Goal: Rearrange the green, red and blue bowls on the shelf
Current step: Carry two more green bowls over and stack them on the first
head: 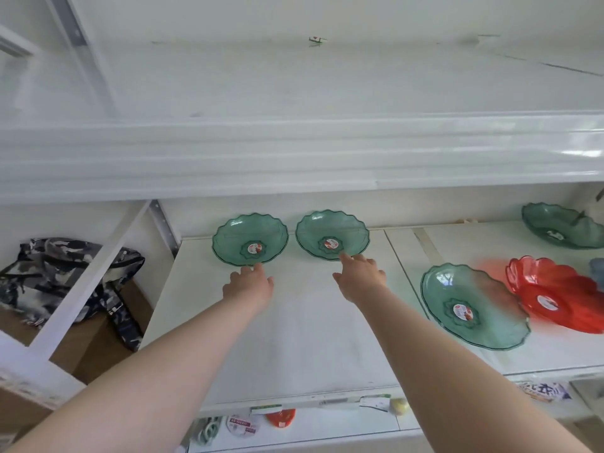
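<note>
Two green scalloped bowls lean side by side against the back wall of the white shelf (294, 338): the left green bowl (250, 238) and the right green bowl (332, 234), each with a round sticker in its middle. My left hand (250, 286) reaches under the left bowl, fingertips touching its lower rim. My right hand (361, 276) touches the lower rim of the right bowl with a fingertip. Neither hand grips a bowl. A third green bowl (474, 305) lies further right, a red bowl (555, 294) beside it, and another green bowl (562, 225) behind.
A higher white shelf board (294, 158) hangs over the bowls. A camouflage bag (65, 276) sits in the compartment to the left. Small packaged goods (243, 425) lie on the shelf below. Something blue (598, 273) shows at the right edge.
</note>
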